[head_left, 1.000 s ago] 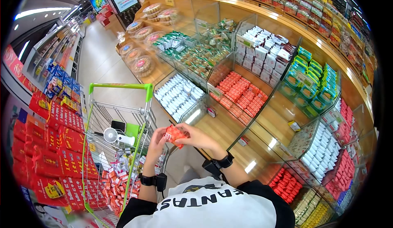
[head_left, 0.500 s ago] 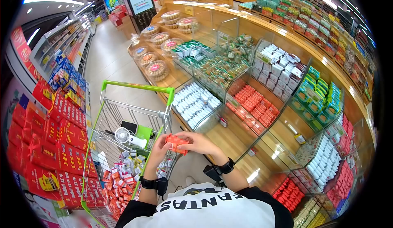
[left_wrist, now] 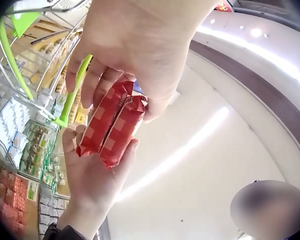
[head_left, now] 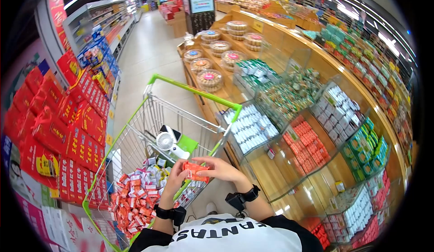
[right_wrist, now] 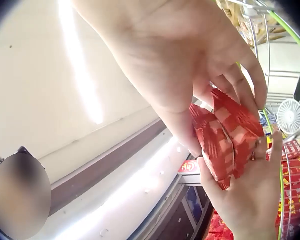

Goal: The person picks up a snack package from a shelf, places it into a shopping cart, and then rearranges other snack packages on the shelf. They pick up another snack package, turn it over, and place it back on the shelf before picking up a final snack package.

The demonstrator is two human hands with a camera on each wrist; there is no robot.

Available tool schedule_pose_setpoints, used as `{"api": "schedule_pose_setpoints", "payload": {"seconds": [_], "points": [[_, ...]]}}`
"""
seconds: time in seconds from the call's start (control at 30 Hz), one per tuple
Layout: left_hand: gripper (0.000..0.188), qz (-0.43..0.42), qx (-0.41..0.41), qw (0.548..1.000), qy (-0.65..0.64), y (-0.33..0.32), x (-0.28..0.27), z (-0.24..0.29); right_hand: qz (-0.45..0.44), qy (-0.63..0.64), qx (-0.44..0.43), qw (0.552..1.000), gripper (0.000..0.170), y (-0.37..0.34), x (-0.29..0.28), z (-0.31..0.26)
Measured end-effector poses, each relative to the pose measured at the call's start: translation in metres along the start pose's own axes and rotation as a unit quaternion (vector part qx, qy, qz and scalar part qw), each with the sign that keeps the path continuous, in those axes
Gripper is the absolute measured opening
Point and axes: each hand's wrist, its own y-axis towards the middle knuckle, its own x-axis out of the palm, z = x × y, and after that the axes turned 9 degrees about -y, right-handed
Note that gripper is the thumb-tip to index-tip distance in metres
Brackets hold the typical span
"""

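In front of the chest, both hands hold a pair of small red-wrapped snack packets [head_left: 196, 172] lying side by side. The left hand [head_left: 177, 176] grips them at one end, its thumb along one side in the left wrist view. From the other end the right hand [head_left: 221, 168] pinches them between thumb and fingers. A pale check pattern and crimped ends show on the packets [left_wrist: 112, 125] in the left wrist view. Just beyond and left of the hands stands a shopping cart [head_left: 194, 91] with green rails. Inside it lies a heap of red and white wrapped snacks [head_left: 138, 200].
A white handheld fan [head_left: 166, 140] and a green item [head_left: 186, 144] are in the cart. To the right, a wooden display [head_left: 264, 179] has clear bins of wrapped snacks and round tubs [head_left: 210, 80]. Red gift boxes [head_left: 74, 130] line the left. A tiled aisle [head_left: 153, 48] runs ahead.
The head view has swung left, so the cart and display sit farther right in it. Both hands keep holding the red packets, which have been turned slightly.
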Motion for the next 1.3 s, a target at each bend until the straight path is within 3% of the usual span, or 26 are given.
{"api": "schedule_pose_setpoints", "payload": {"seconds": [0.07,0.13,0.27,0.3,0.47,0.53,0.8,0.83,1.0,1.07,1.3], "points": [[0.026,0.015,0.021,1.000,0.000,-0.009,-0.020,-0.001,-0.037,-0.034,-0.033,0.998,0.053,0.021,0.017,0.009],[0.025,0.040,-0.008,0.999,0.011,-0.021,-0.041,0.006,-0.040,-0.047,-0.121,0.991,0.051,0.040,0.037,0.004],[0.024,0.127,0.031,0.991,0.009,-0.050,-0.069,0.018,-0.116,-0.025,-0.107,0.987,0.048,0.070,0.072,-0.008],[0.026,0.126,0.064,0.990,0.031,-0.056,-0.073,0.024,-0.124,-0.030,-0.143,0.981,0.048,0.078,0.080,-0.006],[0.029,0.203,0.060,0.975,0.068,-0.093,-0.101,0.029,-0.178,-0.044,-0.148,0.972,0.049,0.104,0.118,-0.018],[0.029,0.220,0.109,0.965,0.089,-0.106,-0.105,0.032,-0.198,-0.051,-0.147,0.968,0.049,0.112,0.132,-0.022],[0.030,0.367,0.088,0.922,0.091,-0.151,-0.104,0.037,-0.306,-0.079,-0.183,0.931,0.045,0.134,0.167,-0.032],[0.030,0.372,0.132,0.913,0.101,-0.152,-0.099,0.040,-0.307,-0.050,-0.174,0.934,0.042,0.135,0.173,-0.029],[0.029,0.473,0.115,0.866,0.115,-0.171,-0.093,0.032,-0.350,-0.050,-0.172,0.920,0.039,0.149,0.193,-0.035],[0.029,0.525,0.115,0.834,0.124,-0.178,-0.092,0.024,-0.324,-0.051,-0.185,0.926,0.038,0.152,0.202,-0.038],[0.019,0.639,0.128,0.759,0.004,-0.200,-0.079,0.000,-0.390,-0.002,-0.137,0.910,0.042,0.160,0.243,-0.011]]}}
